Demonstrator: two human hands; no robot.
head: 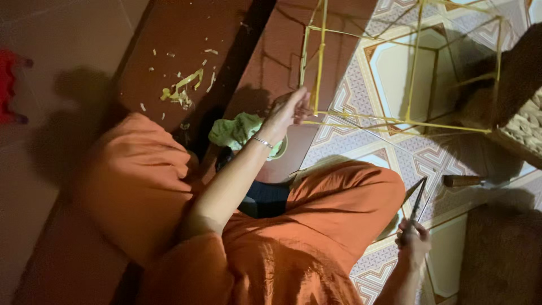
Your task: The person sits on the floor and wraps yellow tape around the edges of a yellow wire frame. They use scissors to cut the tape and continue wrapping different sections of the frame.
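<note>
Sitting on the floor (68, 141) in orange trousers (316, 226), the person is working on a frame of thin yellow sticks (406, 73), seen from above

- Left hand (288, 113): reaching forward with the arm stretched out, a thin bracelet (262, 142) at the wrist; the grip is closing with fingers and thumb round one upright stick of the frame, near the joint where a horizontal stick is crossing it
- Right hand (414, 240): lying low beside the right knee, its grip closed round the handle end of a dark slim tool (416, 200), which is pointing up and away from the body; whether it is a blade or pliers cannot be told
- Frame of thin yellow sticks: a box-like open skeleton, standing on the patterned tiles (389, 68) ahead of the knees, its near bottom rail running rightward from the left hand
- Green cloth (240, 130): lying crumpled on the floor just below the left wrist
- Yellow shavings (183, 90): lying scattered on the dark red-brown floor strip, well left of the frame
- Red object (8, 85): showing at the left edge, partly cut off
- Woven brown items (525, 124): lying at the right edge, beside the frame
</note>
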